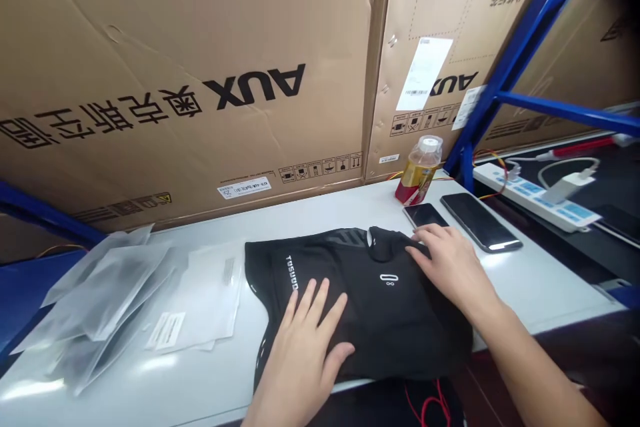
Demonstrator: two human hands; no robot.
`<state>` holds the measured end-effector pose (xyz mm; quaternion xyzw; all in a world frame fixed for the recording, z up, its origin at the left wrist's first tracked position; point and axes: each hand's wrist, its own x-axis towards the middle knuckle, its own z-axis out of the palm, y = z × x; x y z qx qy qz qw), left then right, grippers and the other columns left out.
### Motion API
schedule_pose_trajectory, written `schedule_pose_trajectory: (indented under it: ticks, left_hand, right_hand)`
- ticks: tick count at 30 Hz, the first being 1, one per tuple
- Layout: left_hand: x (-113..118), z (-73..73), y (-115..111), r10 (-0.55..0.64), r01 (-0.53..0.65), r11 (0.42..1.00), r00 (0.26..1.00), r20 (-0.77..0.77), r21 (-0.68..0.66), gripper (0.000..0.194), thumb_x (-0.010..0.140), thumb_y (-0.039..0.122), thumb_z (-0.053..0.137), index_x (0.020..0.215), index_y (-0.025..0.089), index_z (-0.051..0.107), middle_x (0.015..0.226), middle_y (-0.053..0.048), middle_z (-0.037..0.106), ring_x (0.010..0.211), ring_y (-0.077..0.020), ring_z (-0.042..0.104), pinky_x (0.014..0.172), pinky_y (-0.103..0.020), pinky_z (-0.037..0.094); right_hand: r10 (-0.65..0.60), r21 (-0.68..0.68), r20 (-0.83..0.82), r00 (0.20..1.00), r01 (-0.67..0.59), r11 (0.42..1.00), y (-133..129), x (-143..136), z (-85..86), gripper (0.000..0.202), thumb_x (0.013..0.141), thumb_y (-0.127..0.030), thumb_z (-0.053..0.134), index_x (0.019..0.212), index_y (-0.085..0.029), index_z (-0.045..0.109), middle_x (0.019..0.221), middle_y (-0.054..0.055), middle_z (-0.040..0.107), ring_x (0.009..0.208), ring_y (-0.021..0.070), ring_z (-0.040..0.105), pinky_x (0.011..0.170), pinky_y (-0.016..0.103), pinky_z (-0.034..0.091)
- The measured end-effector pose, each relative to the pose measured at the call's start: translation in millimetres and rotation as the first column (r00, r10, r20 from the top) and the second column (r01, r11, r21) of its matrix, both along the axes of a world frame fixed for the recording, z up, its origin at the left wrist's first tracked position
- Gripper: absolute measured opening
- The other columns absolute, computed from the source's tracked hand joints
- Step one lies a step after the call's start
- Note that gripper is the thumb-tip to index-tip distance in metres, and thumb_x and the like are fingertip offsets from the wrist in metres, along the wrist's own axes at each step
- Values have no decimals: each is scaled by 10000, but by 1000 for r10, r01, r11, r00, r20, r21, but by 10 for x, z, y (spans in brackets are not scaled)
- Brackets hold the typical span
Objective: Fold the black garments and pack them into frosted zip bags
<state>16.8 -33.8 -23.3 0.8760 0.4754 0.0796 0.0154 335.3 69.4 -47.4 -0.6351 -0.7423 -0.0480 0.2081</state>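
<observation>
A black garment (pixel 360 307) with white lettering and a small white mark lies folded on the white tabletop, its near right part reaching over the front edge. My left hand (pixel 313 340) rests flat on its lower left part with the fingers spread. At the garment's upper right edge is my right hand (pixel 447 267), thumb and fingers apart and touching the cloth there. A rounded opening with a white label shows in the garment's upper part. Left of it lie a frosted plastic bag (pixel 207 293) with a white label and several crumpled frosted bags (pixel 110 287).
Behind stand large cardboard boxes (pixel 200 27) against a blue metal frame (pixel 530 27). A drink bottle (pixel 420 170), a small dark phone-like device (pixel 425 215) and a black phone (pixel 480 221) lie right of centre at the back. A power strip (pixel 540 197) with a white charger sits at the right.
</observation>
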Motion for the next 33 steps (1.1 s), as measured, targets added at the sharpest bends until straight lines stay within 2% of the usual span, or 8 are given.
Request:
schedule_pose_trajectory:
  ticks: [4, 7, 10, 14, 17, 21, 26, 33]
  left_hand:
    - [-123, -21, -70, -27, 27, 1000, 999, -22, -10, 578, 1057, 382, 545, 1617, 312, 421, 1669, -34, 441, 1516, -328, 469, 1147, -587, 526]
    - [-135, -52, -108, -10, 10, 1000, 1000, -7, -17, 555, 1062, 360, 536, 1607, 317, 437, 1670, -19, 440, 1517, -316, 470, 1160, -589, 514]
    - [-120, -75, -130, 12, -12, 1000, 1000, 7, -28, 551, 1065, 346, 537, 1606, 329, 436, 1677, -10, 430, 1528, -314, 454, 1182, -594, 488]
    - [-198, 19, -28, -9, 14, 998, 997, 76, -57, 485, 1063, 398, 547, 1544, 339, 530, 1595, -18, 553, 1459, -301, 544, 1168, -544, 508]
    - [-346, 146, 275, 120, -119, 993, 983, 137, -15, 342, 1089, 356, 485, 1369, 331, 681, 1435, -18, 696, 1326, -255, 648, 1098, -457, 539]
    - [-564, 224, 816, 318, -323, 945, 945, 81, 49, 308, 1030, 270, 585, 1322, 263, 683, 1355, -83, 729, 1242, -336, 654, 986, -511, 515]
    - [-651, 225, 1121, 301, -302, 951, 953, 17, 61, 105, 940, 187, 653, 1024, 239, 687, 1179, -50, 760, 1122, -307, 659, 894, -442, 461]
    - [-512, 371, 797, 213, -211, 968, 977, 1, 133, 189, 972, 103, 497, 885, 227, 610, 948, -45, 693, 956, -260, 597, 892, -427, 392]
  right_hand:
    - [230, -78, -113, 967, -239, 968, -240, 57, 142, 97, 982, -242, 528, 992, -245, 624, 1038, 92, 685, 965, 278, 626, 844, 426, 514]
    - [393, -344, -205, 897, -442, 829, -520, 34, 291, 40, 968, -272, 594, 949, -275, 629, 1035, 58, 679, 957, 255, 633, 802, 378, 520]
    - [388, -505, -306, 869, -494, 708, -585, -5, 476, 214, 1027, -458, 578, 952, -283, 676, 1013, 41, 696, 947, 244, 659, 803, 362, 529]
    - [355, -349, -357, 864, -476, 807, -192, -170, 642, 334, 1095, -461, 449, 972, -270, 694, 1016, 39, 719, 924, 215, 681, 826, 345, 533]
    - [400, -175, -178, 899, -429, 886, 257, -424, 580, 251, 1073, -357, 514, 1224, -247, 681, 1232, 82, 714, 1092, 254, 672, 940, 382, 531]
    - [446, -170, -84, 891, -454, 875, 605, -728, 408, 109, 924, -205, 715, 1033, -208, 725, 1101, 97, 749, 1035, 307, 663, 912, 426, 510]
    - [471, -78, -88, 878, -478, 875, 473, -679, 447, 73, 969, -151, 624, 990, -216, 648, 1015, 57, 717, 966, 254, 618, 865, 382, 474]
    - [567, -71, 13, 824, -565, 822, 96, -395, 435, 144, 1006, -138, 538, 969, -221, 650, 996, 58, 714, 931, 254, 598, 803, 397, 466]
